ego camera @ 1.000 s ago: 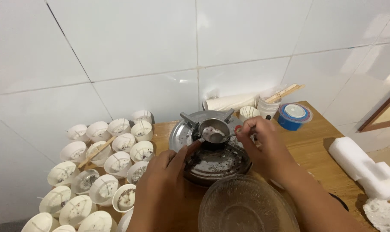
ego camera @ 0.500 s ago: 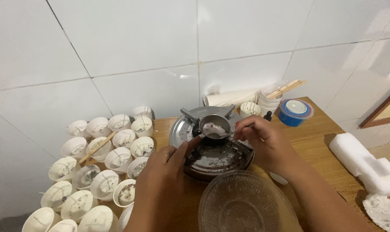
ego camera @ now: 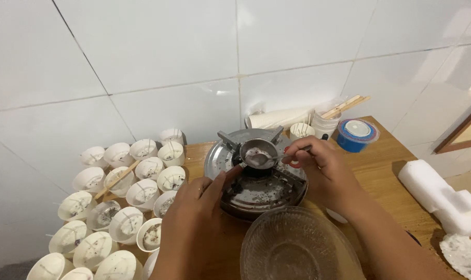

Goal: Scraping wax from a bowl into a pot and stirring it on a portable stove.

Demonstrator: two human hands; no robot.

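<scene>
Surface: a brown wooden surface [ego camera: 386,166] stands against the wall.
Room: the wall [ego camera: 194,57] is made of big white shiny tiles.
Stove: a round metal stove [ego camera: 256,184] sits in the middle of the surface, with dark crumbs on it.
Small pot: a small metal pot [ego camera: 257,152] sits on top of the stove, with something pale inside.
Left hand: the left hand [ego camera: 196,218] has curled fingers, and its fingertips touch the small pot's handle.
Right hand: the right hand [ego camera: 323,173] pinches a metal spoon [ego camera: 264,161], and the spoon's bowl is at the pot's rim.
Cups: many white paper cups [ego camera: 124,192] with thin wicks stand close together to the left of the stove.
Glass bowl: a clear glass bowl [ego camera: 297,249] is near the person, between the two arms.
Other things: a blue tub [ego camera: 357,136] and white foam blocks [ego camera: 443,199] lie on the right.
</scene>
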